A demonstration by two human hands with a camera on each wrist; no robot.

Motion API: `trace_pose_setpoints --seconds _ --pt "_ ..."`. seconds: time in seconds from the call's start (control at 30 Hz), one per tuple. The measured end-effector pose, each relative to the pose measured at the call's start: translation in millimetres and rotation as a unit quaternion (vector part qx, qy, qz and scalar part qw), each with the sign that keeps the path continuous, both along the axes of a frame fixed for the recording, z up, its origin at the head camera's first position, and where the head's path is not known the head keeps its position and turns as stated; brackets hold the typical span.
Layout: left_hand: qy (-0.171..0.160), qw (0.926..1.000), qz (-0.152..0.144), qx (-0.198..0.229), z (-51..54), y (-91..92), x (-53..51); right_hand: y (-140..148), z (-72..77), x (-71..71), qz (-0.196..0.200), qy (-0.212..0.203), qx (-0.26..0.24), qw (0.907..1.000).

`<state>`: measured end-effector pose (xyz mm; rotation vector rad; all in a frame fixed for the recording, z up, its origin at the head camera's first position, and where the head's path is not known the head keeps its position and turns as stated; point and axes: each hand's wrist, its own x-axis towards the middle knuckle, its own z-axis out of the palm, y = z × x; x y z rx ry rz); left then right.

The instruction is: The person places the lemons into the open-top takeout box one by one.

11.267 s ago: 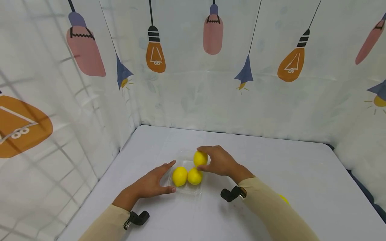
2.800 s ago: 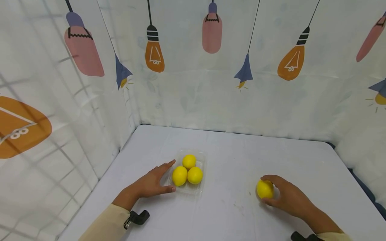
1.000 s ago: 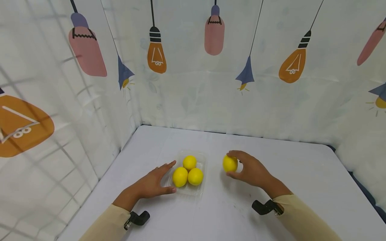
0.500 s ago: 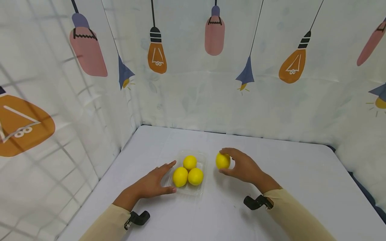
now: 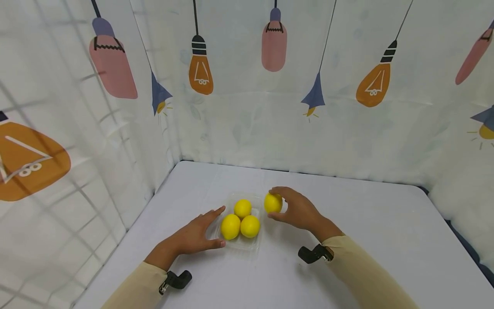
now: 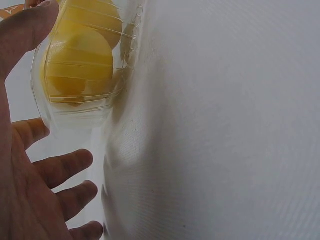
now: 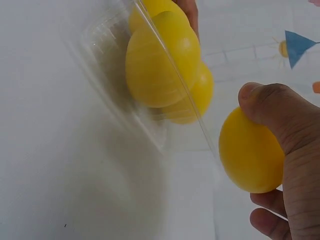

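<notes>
A clear plastic container (image 5: 247,245) on the table bears three smooth yellow lemons, a far one (image 5: 242,208), a near left one (image 5: 230,227) and a near right one (image 5: 250,226). At the container's left side my left hand (image 5: 193,234) rests with fingers and thumb spread; in the left wrist view the thumb and a finger lie along the clear wall (image 6: 75,119). My right hand (image 5: 299,210) grips another lemon (image 5: 272,203) between thumb and fingers, raised just beyond the container's right edge. In the right wrist view this lemon (image 7: 250,150) is outside the rim.
A white-covered table (image 5: 366,240) lies under everything. Behind it hangs a pale curtain (image 5: 247,124) printed with lamps and bulbs, and another stretch of it closes the left side. Each wrist wears a black camera mount, such as the right one (image 5: 314,254).
Earlier, my right hand placed a third lemon in the container, then took hold of another at the table's right. Since then it has carried that lemon left toward the container. My left hand has stayed.
</notes>
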<state>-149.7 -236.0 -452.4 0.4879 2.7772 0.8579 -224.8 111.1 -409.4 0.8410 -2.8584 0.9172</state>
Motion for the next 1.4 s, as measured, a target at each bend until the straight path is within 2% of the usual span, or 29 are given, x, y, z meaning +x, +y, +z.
trace_pose_setpoints --seconds 0.27,0.8,1.13,1.4 --pt "-0.006 1.0 0.003 -0.001 0.7 0.0 -0.2 -16.0 -2.5 -4.0 -0.001 -0.023 -0.002 0.9997" --pt "-0.006 1.0 0.003 -0.001 -1.1 -0.3 -1.4 -36.6 -4.5 -5.1 0.009 -0.039 0.002 0.9992" --pt "-0.008 0.9999 0.004 -0.006 0.2 0.3 -0.5 -44.7 -11.7 -7.5 0.011 -0.026 0.019 0.9994" --pt "-0.002 1.0 -0.001 -0.009 -0.4 0.1 -1.3 -44.5 -12.9 -7.4 0.03 -0.021 0.022 0.9991"
